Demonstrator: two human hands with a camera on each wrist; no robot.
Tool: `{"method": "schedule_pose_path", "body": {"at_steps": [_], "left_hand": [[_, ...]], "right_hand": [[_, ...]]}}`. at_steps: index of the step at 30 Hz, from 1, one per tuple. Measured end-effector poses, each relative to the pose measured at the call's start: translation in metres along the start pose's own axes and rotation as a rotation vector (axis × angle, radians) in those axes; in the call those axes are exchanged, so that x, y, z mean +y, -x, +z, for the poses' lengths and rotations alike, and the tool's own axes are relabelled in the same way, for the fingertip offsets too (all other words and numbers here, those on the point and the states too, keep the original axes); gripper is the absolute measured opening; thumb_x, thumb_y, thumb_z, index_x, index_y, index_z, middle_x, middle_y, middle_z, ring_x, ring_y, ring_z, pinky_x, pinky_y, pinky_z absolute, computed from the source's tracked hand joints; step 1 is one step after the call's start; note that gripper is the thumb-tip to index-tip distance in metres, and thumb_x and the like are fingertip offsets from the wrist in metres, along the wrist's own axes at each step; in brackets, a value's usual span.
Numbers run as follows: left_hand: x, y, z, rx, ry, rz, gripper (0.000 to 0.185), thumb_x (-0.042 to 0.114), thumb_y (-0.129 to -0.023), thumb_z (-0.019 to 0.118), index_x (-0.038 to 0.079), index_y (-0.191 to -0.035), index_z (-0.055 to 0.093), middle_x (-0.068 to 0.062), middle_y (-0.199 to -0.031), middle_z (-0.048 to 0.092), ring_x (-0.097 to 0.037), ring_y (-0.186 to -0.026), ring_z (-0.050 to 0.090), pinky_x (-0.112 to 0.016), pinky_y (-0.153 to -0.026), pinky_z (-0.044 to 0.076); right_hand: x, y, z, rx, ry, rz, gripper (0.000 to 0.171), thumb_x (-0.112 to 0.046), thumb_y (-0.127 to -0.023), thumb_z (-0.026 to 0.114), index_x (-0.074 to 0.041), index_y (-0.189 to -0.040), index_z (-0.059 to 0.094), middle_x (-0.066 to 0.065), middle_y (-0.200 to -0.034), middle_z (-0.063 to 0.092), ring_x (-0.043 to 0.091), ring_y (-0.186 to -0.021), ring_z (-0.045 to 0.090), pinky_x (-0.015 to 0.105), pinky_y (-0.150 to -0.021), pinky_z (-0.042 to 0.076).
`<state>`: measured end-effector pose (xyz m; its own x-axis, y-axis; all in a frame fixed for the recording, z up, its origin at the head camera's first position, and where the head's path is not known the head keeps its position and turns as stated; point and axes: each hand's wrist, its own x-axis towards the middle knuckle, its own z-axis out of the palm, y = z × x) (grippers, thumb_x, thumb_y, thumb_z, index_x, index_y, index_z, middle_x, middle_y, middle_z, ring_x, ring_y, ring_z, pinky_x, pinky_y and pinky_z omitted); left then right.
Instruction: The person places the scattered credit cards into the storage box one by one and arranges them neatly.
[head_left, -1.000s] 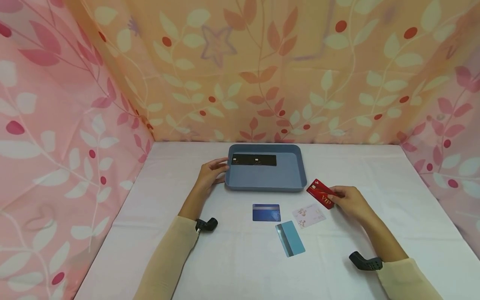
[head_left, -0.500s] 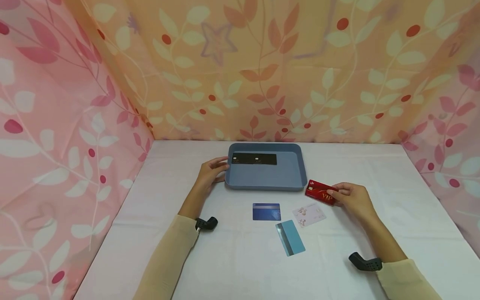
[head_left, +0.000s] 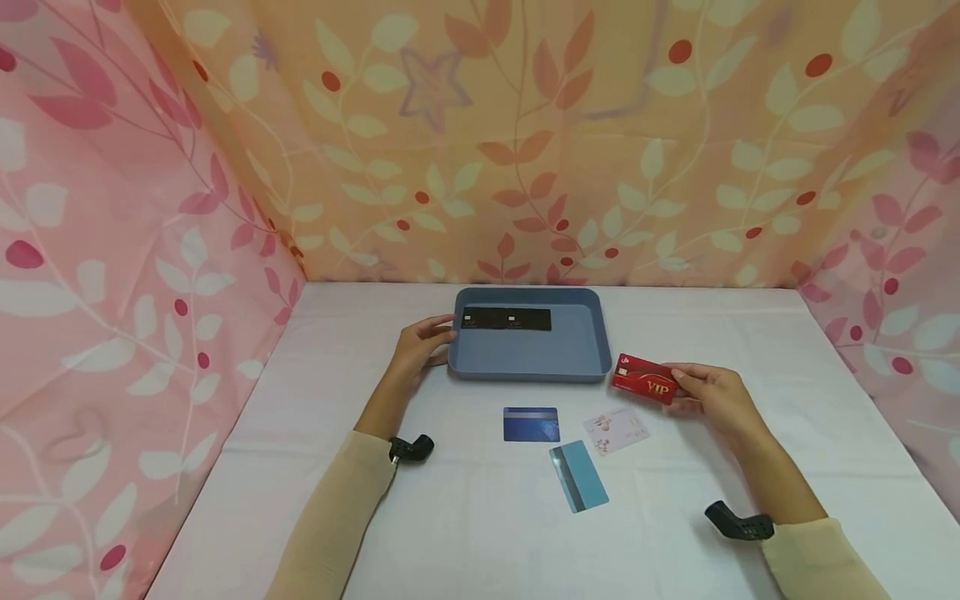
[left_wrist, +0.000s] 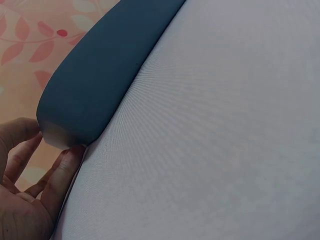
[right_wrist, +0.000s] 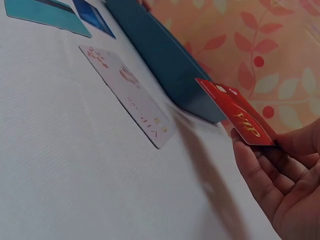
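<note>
My right hand (head_left: pixel 712 396) pinches a red VIP card (head_left: pixel 641 379) by its right end, near the tray's front right corner. In the right wrist view the red card (right_wrist: pixel 237 112) is held above the cloth, tilted, with gold VIP lettering and a chip. At the left end of a blue-grey tray (head_left: pixel 532 367), my left hand (head_left: pixel 417 346) touches the outer wall with its fingertips. The left wrist view shows the fingers (left_wrist: pixel 62 172) against the tray's corner (left_wrist: pixel 65 132). Inside the tray, along the back left, two black cards (head_left: pixel 506 319) lie side by side.
In front of the tray lie a dark blue card (head_left: pixel 531 425), a pale floral VIP card (head_left: pixel 617 431) and a light blue card (head_left: pixel 579 477) with a dark stripe. White cloth (head_left: pixel 450 533) covers the table. Patterned curtains (head_left: pixel 480 167) rise behind and at both sides.
The red card has turned from slanted to nearly level with the tray's front edge. My right thumb and fingers have shifted along it towards its right end. The left hand stays put.
</note>
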<state>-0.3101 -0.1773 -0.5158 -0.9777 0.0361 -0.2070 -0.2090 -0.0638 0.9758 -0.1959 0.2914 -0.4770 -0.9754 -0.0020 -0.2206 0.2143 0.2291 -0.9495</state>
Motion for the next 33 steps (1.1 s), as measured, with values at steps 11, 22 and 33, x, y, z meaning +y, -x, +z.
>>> {"method": "schedule_pose_path", "body": {"at_steps": [11,22,33], "left_hand": [[-0.003,0.005,-0.001,0.01,-0.005,-0.029,0.042,0.009,-0.092,0.076,0.014,-0.133,0.068,-0.012,-0.13,0.063,-0.02,-0.111,0.063,-0.032,-0.075,0.062],[-0.005,0.003,0.0,0.01,-0.002,-0.018,0.042,0.01,-0.092,0.076,0.013,-0.133,0.068,-0.014,-0.13,0.063,-0.021,-0.11,0.063,-0.032,-0.073,0.062],[-0.001,0.003,0.001,0.005,-0.008,0.0,0.04,0.009,-0.092,0.075,0.014,-0.132,0.069,-0.014,-0.129,0.063,-0.022,-0.111,0.063,-0.033,-0.074,0.062]], "right_hand": [[-0.016,-0.005,-0.004,-0.014,-0.25,-0.008,0.016,-0.02,-0.098,0.07,-0.007,-0.105,0.076,-0.005,-0.093,0.076,0.009,-0.08,0.072,0.026,-0.072,0.061],[-0.044,-0.024,0.01,-0.025,-0.322,0.012,0.018,-0.022,-0.097,0.071,-0.006,-0.105,0.073,0.0,-0.09,0.075,0.012,-0.08,0.072,0.028,-0.075,0.061],[-0.058,-0.051,0.026,-0.028,-0.327,0.035,0.036,-0.02,-0.098,0.069,0.008,-0.121,0.062,-0.001,-0.09,0.074,0.011,-0.081,0.071,0.029,-0.077,0.061]]}}
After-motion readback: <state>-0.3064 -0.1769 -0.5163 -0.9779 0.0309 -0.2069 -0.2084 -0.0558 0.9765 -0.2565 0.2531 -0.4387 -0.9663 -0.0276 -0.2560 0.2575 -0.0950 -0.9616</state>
